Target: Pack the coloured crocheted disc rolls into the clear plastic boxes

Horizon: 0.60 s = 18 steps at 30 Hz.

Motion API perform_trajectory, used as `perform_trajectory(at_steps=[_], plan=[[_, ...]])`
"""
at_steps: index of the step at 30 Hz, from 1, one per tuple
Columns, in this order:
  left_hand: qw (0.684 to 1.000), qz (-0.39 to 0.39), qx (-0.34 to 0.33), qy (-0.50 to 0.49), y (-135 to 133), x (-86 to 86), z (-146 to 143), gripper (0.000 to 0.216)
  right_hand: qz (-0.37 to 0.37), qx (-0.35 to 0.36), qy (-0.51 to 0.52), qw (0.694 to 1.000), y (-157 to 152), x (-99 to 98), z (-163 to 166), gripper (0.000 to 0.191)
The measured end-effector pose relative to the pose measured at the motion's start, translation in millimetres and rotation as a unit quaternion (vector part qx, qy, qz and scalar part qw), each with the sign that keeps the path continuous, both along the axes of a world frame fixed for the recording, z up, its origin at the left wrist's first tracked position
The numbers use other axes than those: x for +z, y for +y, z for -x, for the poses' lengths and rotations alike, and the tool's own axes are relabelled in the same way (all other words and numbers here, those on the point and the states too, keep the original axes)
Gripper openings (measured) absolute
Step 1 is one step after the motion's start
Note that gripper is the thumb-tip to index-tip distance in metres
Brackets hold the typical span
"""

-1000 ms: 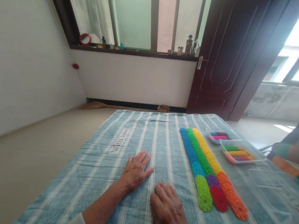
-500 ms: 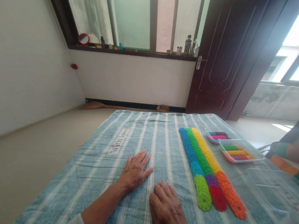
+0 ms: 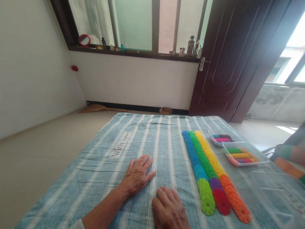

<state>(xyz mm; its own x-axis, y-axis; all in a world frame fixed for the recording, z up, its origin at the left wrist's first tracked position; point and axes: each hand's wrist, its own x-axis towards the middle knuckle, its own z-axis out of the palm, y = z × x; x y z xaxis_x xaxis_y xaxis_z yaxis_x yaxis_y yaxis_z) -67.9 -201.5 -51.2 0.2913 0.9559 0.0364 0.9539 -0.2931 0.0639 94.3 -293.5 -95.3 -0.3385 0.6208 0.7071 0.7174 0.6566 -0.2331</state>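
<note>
My left hand [image 3: 138, 176] lies flat on the blue-and-white striped tablecloth [image 3: 104, 181], palm down with its fingers spread. Beside it, nearer to me, my right hand [image 3: 170, 212] rests on the cloth with fingers together and curled under; no object shows in it. To the right of my hands lie three overlapping rows of notched plastic discs. One row goes from blue to light green discs [image 3: 208, 206], the middle from green through purple to red discs [image 3: 221, 202], the third from yellow to orange discs [image 3: 237, 202]. Both hands are apart from the discs.
Two clear plastic boxes stand at the table's right: a nearer box [image 3: 262, 160] and a farther box [image 3: 211, 134], both with coloured discs inside. A clear plastic lid or tray [image 3: 274, 185] lies closer to me. Beyond are a dark red door [image 3: 226, 64] and a windowsill [image 3: 136, 54] with small items.
</note>
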Motion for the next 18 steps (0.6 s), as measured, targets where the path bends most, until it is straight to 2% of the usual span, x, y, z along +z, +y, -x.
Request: perform_trajectory(at_steps=[13,18], plan=[[1.0,0.004,0.007,0.011,0.2,0.9,0.1,0.051,0.006,-0.002,-0.006,1.0,-0.1,-1.9,0.0,0.016],[0.999,-0.009,-0.005,0.032,5.1,-0.5,3.9,0.051,0.012,-0.033,-0.053,0.998,5.0,-4.2,4.2,0.008]])
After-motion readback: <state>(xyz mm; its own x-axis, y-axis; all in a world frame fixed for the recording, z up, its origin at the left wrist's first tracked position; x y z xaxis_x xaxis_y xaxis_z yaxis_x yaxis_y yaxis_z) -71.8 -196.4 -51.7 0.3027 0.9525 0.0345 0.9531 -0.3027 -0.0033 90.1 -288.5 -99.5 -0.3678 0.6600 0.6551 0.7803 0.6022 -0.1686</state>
